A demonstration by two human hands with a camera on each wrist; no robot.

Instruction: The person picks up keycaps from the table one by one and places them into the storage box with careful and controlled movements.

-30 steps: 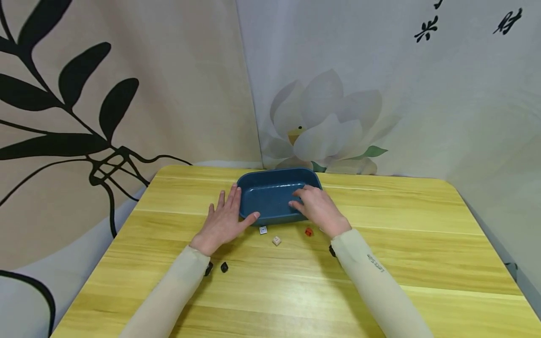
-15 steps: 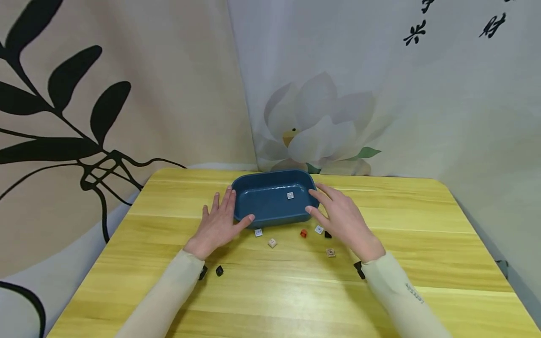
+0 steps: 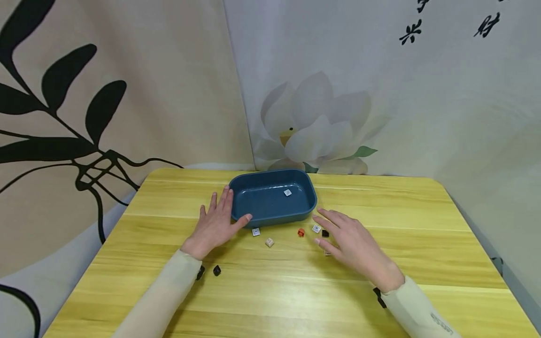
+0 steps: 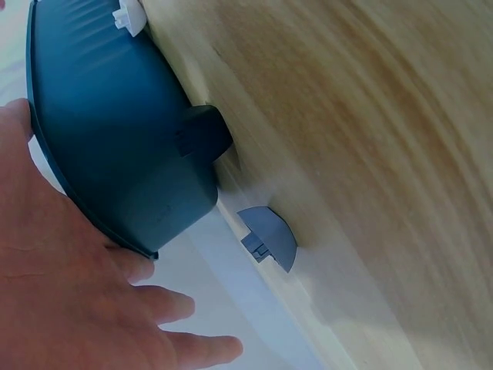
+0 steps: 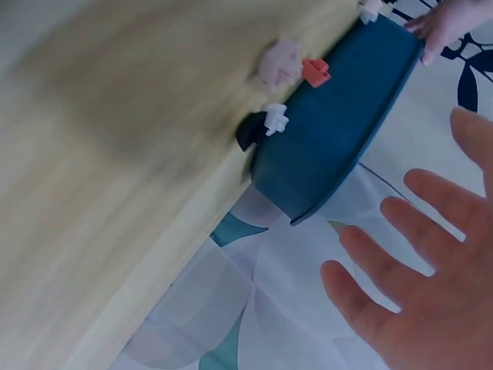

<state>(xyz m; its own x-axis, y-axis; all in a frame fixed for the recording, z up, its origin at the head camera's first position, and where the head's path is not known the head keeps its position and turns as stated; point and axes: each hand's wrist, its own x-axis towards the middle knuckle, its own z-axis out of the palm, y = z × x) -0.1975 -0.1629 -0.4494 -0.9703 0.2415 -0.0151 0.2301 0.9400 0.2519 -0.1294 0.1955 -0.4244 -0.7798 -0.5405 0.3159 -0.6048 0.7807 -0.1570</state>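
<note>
A dark blue tray (image 3: 270, 222) stands at the back of the table. One small white block (image 3: 287, 193) lies inside it, toward the right. My left hand (image 3: 213, 226) rests against the tray's left side, fingers straight and thumb at the front rim. Just right of the tray, my right hand (image 3: 355, 244) hovers with fingers spread and holds nothing. Close to its fingertips lie a white block (image 3: 316, 228) and a black block (image 3: 325, 233). Another pale block (image 3: 327, 252) is mostly hidden by the thumb. A red block (image 3: 301, 232) sits before the tray.
Before the tray's front left lie a white block (image 3: 255, 232) and a beige block (image 3: 269, 242). A black block (image 3: 217, 270) is near my left wrist. Behind the wooden table (image 3: 279, 300) hangs a printed curtain (image 3: 181, 84).
My right hand has left the tray, moving right and toward me with fingers opening. The white block now shows inside the tray. The left hand stays at the tray's side.
</note>
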